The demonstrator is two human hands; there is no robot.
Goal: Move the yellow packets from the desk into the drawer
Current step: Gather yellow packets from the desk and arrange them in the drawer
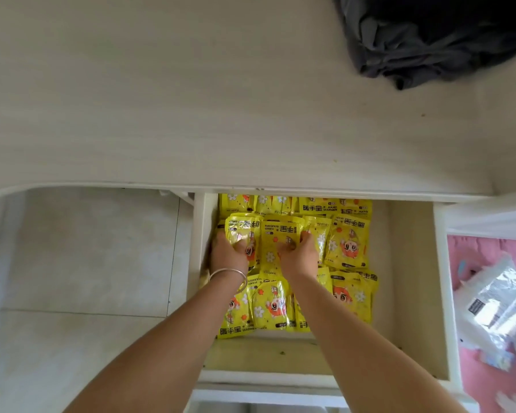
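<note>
The pale wooden drawer point(411, 263) stands pulled out below the desk top point(191, 99). Several yellow hand-warmer packets point(350, 242) fill its left and middle in overlapping rows. My left hand point(228, 253), a silver bangle on its wrist, rests on a packet near the drawer's left wall with fingers curled over it. My right hand point(300, 253) presses on the neighbouring packet point(276, 234) in the middle row, fingers bent onto it. Both hands touch the packets from above; whether either one grips a packet is unclear. No yellow packet shows on the desk top.
A dark grey bundle of cloth point(429, 37) lies on the desk at the back right. To the right of the drawer is a pink surface with a clear plastic bag point(495, 311). Pale floor tiles point(87, 248) show at the left. The drawer's right part is bare wood.
</note>
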